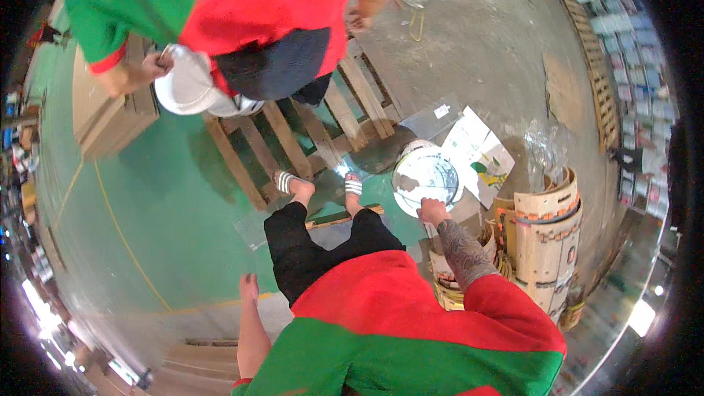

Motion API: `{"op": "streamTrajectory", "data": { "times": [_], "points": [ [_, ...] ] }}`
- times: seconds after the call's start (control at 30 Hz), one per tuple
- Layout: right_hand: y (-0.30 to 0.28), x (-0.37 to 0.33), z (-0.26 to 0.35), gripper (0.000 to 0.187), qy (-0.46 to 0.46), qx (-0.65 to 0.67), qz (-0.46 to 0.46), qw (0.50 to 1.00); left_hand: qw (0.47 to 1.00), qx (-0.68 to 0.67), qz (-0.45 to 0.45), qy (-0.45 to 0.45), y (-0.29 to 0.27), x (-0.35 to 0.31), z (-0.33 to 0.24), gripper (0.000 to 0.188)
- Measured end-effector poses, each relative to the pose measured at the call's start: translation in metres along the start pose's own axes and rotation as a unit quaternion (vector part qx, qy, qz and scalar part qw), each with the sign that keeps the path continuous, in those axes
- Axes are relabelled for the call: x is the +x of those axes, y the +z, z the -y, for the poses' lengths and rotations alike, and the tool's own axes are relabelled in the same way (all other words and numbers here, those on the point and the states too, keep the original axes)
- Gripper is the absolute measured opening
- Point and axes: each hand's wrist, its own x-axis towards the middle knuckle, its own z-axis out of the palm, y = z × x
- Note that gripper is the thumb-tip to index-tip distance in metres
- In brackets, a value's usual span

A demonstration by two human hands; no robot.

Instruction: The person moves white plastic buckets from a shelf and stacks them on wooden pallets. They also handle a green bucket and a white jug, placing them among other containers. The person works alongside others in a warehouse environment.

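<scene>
My right hand is closed at the near rim of a white bucket, seemingly on its thin handle. Something pale fills the bucket's top, with a darker patch at one side. My left hand hangs low beside my left leg, apart from any object, its fingers loosely apart. Across from me a co-worker in red and green bends over a wooden pallet. One hand of the co-worker grips the edge of another white bucket.
Printed cardboard lies beyond my bucket. Curved wooden pieces stand stacked to my right. Cartons sit at the far left on the green floor. A long pallet and stacked goods line the right side.
</scene>
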Motion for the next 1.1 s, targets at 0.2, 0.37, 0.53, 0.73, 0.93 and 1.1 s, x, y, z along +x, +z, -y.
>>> {"op": "streamTrajectory", "data": {
  "times": [0.2,0.37,0.53,0.73,0.93,1.1],
  "points": [
    [0.029,-0.036,-0.090,0.032,0.012,0.016,0.018,1.000,0.891,0.168,-0.069,0.415,-0.017,-0.041,0.038,0.042],
    [0.040,-0.033,-0.176,0.030,0.043,0.038,-0.079,0.995,0.992,-0.082,0.009,0.097,-0.019,-0.069,0.015,0.037],
    [0.059,-0.003,-0.221,0.024,0.105,0.068,0.011,0.992,0.993,-0.033,-0.027,0.107,-0.056,-0.072,-0.042,0.037],
    [0.088,0.018,-0.222,0.026,0.104,0.119,-0.049,0.986,0.978,0.141,-0.077,0.132,-0.079,-0.083,-0.103,0.044],
    [0.162,0.063,-0.168,0.026,0.117,0.129,-0.101,0.980,0.969,0.169,-0.085,0.160,-0.077,-0.099,-0.141,0.046],
    [0.249,0.130,-0.128,0.019,0.225,0.129,-0.228,0.939,0.961,0.198,-0.095,0.168,-0.090,-0.090,-0.143,0.044]
  ]
}}
